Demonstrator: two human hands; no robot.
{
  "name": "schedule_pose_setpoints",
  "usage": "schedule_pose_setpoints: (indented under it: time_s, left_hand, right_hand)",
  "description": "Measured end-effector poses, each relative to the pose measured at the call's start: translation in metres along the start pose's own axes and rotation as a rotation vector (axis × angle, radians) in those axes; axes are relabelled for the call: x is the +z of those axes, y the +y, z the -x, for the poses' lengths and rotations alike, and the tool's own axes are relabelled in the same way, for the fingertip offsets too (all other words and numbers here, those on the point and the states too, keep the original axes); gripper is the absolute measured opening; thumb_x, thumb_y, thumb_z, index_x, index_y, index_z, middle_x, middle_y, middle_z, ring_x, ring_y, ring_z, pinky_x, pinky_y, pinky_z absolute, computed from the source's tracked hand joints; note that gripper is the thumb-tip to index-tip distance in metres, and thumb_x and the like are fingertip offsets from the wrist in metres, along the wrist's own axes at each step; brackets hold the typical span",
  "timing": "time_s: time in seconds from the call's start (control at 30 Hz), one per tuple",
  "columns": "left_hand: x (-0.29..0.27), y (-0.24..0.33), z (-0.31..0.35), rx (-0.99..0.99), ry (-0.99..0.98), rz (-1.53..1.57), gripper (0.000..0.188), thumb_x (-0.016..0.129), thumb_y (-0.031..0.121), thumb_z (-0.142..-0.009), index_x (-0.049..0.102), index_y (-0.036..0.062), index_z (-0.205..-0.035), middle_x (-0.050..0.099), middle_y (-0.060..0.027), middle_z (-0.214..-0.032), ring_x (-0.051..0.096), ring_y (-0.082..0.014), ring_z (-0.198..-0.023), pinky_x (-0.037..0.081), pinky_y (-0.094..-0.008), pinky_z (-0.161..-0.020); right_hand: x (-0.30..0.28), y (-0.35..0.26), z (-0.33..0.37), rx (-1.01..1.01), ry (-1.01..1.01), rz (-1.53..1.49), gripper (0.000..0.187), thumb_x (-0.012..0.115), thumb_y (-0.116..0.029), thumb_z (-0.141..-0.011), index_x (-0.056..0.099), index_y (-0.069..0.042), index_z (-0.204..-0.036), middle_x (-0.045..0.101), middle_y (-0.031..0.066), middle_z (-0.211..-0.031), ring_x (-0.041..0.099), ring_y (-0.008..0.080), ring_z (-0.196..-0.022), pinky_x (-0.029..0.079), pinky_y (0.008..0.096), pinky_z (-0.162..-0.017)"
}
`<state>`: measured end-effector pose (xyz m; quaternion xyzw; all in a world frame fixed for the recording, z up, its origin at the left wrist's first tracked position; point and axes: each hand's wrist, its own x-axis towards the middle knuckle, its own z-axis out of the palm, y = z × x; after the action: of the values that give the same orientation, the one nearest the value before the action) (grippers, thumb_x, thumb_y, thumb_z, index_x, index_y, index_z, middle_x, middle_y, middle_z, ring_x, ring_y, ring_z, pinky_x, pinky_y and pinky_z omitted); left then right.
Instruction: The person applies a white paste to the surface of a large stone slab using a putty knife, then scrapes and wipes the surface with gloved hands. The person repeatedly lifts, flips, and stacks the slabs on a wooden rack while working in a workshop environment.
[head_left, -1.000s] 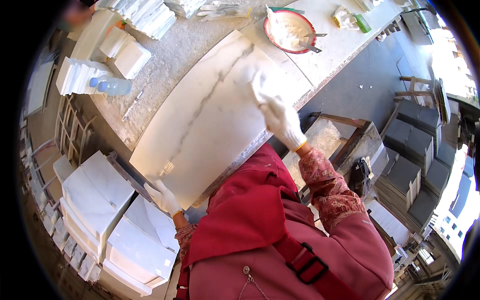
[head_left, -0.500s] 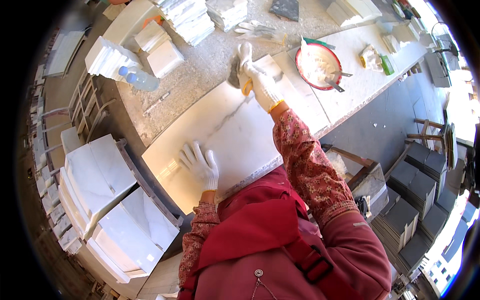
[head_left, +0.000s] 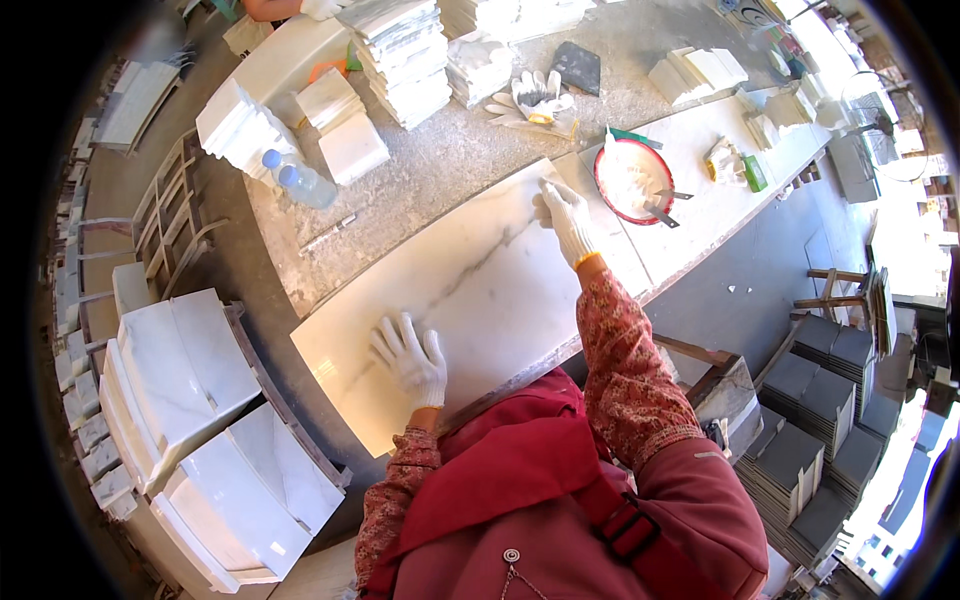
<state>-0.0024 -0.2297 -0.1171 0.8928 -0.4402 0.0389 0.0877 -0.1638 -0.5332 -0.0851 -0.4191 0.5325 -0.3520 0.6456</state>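
A large white marble slab with grey veins lies on the worktable in front of me. My left hand, in a white knitted glove, rests flat on its near left part, fingers spread. Toward the far right corner of the slab is my right hand, gloved alike, with slightly bent fingers touching the surface and nothing visible in it. Beyond it, a soiled grey-and-white work glove with an orange cuff lies on the table on top of other glove-like cloth.
Right of the slab stands a red-rimmed bowl of white paste with scrapers in it. Stacked tiles, plastic bottles and a dark square tile are across the table. Marble slabs stand at left, dark tiles at right. Another person's gloved hand shows at the top.
My right hand has let go of the soiled glove, which now lies on the cloth at the back, and has come back nearer over the slab. My left hand stays on the slab.
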Motion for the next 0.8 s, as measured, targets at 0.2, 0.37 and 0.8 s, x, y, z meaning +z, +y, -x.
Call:
schedule_pose_setpoints:
  time_s: [0.2, 0.37, 0.8]
  left_hand:
    - [0.01, -0.006, 0.004, -0.016, 0.049, -0.011, 0.056, 0.048, 0.046, -0.099, 0.049, 0.0123, -0.144, 0.04, -0.0223, -0.151, 0.032, -0.0494, -0.139, 0.021, -0.064, -0.115]
    - [0.01, -0.007, 0.005, 0.059, 0.072, 0.022, 0.055, 0.054, 0.043, -0.098, 0.048, 0.0131, -0.144, 0.042, -0.0217, -0.15, 0.035, -0.0482, -0.138, 0.024, -0.0633, -0.114]
    - [-0.043, 0.029, 0.018, -0.378, -0.121, 0.795, 0.049, 0.053, 0.025, -0.101, 0.046, 0.0013, -0.144, 0.047, -0.0179, -0.148, 0.042, -0.0317, -0.138, 0.032, -0.0398, -0.115]
  right_hand:
    - [-0.08, -0.011, -0.005, -0.508, 0.301, 0.763, 0.032, 0.06, -0.023, -0.095, 0.069, -0.005, -0.118, 0.073, 0.015, -0.091, 0.069, 0.0276, -0.081, 0.053, 0.0345, -0.076]
    - [-0.134, -0.015, -0.092, -0.509, 0.429, 1.089, 0.048, 0.059, -0.043, -0.091, 0.067, -0.008, -0.123, 0.07, 0.0214, -0.11, 0.068, 0.0361, -0.101, 0.053, 0.0427, -0.087]
    - [-0.119, -0.063, -0.141, -0.452, 0.116, 1.542, 0.037, 0.052, -0.035, -0.092, 0.074, -0.009, -0.104, 0.071, 0.0197, -0.101, 0.07, 0.0378, -0.095, 0.056, 0.0458, -0.083]
